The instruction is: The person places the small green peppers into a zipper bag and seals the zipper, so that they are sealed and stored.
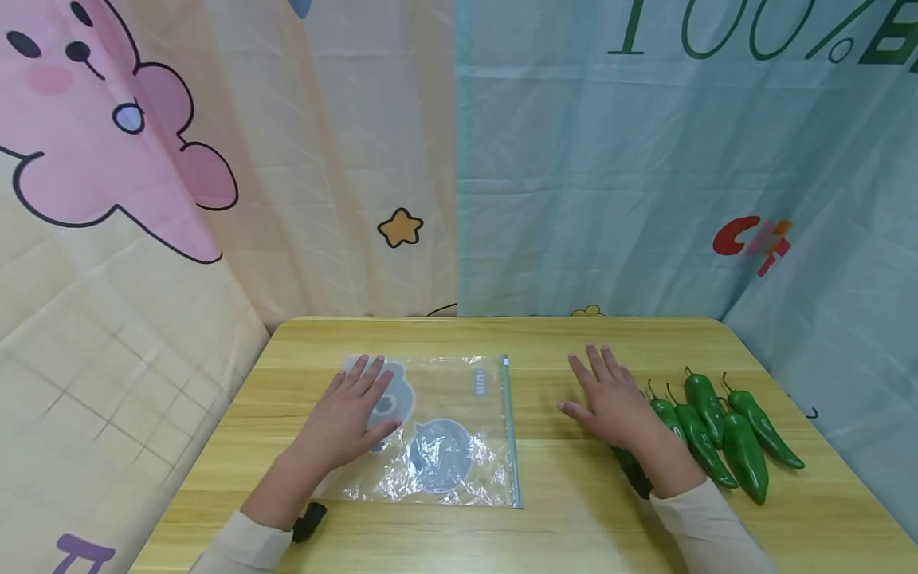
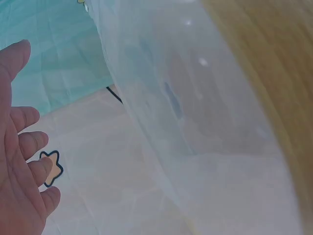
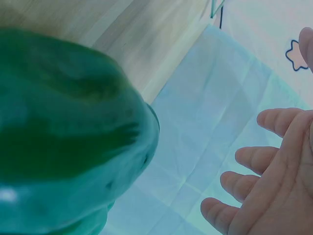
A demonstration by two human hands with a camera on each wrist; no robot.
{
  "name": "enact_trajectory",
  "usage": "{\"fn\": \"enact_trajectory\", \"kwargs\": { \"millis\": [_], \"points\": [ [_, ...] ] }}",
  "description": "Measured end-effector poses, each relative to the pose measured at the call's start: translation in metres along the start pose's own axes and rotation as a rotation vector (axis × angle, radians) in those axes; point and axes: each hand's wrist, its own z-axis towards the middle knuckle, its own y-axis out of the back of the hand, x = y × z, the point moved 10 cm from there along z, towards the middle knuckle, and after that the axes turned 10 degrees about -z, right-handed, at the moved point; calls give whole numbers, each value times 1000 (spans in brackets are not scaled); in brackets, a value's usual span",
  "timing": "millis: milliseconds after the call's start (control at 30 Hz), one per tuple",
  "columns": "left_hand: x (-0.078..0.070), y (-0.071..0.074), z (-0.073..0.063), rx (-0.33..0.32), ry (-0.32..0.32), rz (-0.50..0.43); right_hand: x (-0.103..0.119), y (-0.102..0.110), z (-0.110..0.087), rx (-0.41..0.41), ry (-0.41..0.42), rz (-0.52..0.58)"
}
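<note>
A clear plastic zip bag [image 1: 459, 399] with a blue-green slider strip along its right edge lies flat on the table. My left hand [image 1: 349, 418] is over the bag's left part, palm down with fingers spread, holding nothing. To the right of the bag, my right hand [image 1: 610, 402] has its fingers spread too, with nothing in it. Several green peppers [image 1: 746, 454] lie in a group just right of that hand, one of them partly hidden under the wrist. Close to the right wrist camera, a green pepper [image 3: 63, 132] fills the left side, apart from the fingers [image 3: 239, 186].
The wooden table [image 1: 552, 526] has its far edge against printed curtains [image 1: 588, 159]. A dark wrist strap piece [image 1: 308, 522] shows under the left wrist. Curtains also hang along the left and right sides.
</note>
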Motion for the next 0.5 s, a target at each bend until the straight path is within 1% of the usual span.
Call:
{"fn": "enact_trajectory", "kwargs": {
  "millis": [233,333,500],
  "points": [
    [-20,-10,10,59,-59,33,8,-3,4,5,24,-3],
    [-28,-14,14,77,-89,51,14,-4,6,11,34,6],
    [-39,-21,21,110,-139,55,26,-8,9,32,60,19]
  ]
}}
